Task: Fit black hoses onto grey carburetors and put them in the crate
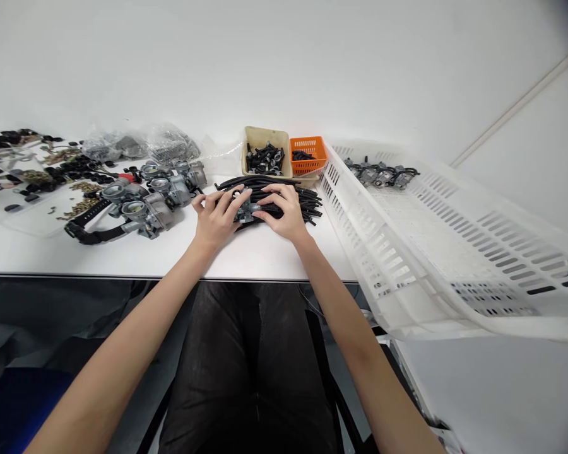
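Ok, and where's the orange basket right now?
In the head view, the orange basket sits at the table's back, just right of the cream bin and left of the white crate.

2 hands (215, 222) (288, 213), 1 crate (366, 236), 1 tub (267, 135) and 1 basket (307, 167) show.

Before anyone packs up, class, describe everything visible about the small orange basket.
The orange basket is open-topped and roughly rectangular, apparently plastic, with slotted walls. It sits upright towards the back of the table, holding small black pieces. A cream tray sits close on its left, a white crate on its right; whether either touches it is unclear.
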A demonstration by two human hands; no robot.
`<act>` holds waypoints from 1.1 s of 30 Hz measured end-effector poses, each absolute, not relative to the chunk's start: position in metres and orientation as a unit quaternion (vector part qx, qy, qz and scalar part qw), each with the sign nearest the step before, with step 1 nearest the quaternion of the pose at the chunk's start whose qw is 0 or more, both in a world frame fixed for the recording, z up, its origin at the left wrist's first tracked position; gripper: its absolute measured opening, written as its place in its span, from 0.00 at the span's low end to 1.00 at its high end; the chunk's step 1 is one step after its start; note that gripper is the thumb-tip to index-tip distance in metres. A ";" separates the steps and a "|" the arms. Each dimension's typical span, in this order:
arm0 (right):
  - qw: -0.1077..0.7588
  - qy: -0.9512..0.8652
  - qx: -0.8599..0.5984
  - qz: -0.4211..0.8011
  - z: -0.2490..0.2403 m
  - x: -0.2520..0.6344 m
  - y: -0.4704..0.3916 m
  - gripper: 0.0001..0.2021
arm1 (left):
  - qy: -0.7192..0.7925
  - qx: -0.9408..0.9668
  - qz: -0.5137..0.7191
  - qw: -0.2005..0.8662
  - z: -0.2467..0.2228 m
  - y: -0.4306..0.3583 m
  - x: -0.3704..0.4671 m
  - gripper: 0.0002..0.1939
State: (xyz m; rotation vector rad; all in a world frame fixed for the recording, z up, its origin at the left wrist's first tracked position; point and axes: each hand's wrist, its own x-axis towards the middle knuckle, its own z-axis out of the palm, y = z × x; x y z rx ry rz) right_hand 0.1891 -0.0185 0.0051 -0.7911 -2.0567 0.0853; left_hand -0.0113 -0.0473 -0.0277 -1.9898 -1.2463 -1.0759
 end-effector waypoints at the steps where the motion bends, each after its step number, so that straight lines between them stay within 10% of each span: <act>1: 0.443 -0.838 -0.318 0.032 0.006 0.190 -0.019 0.10 | -0.467 -0.737 -0.403 0.276 -0.028 -0.047 -0.012 0.29; 33: 0.473 -0.820 -0.320 0.035 0.003 0.188 -0.016 0.11 | -0.454 -0.737 -0.414 0.283 -0.028 -0.046 -0.014 0.29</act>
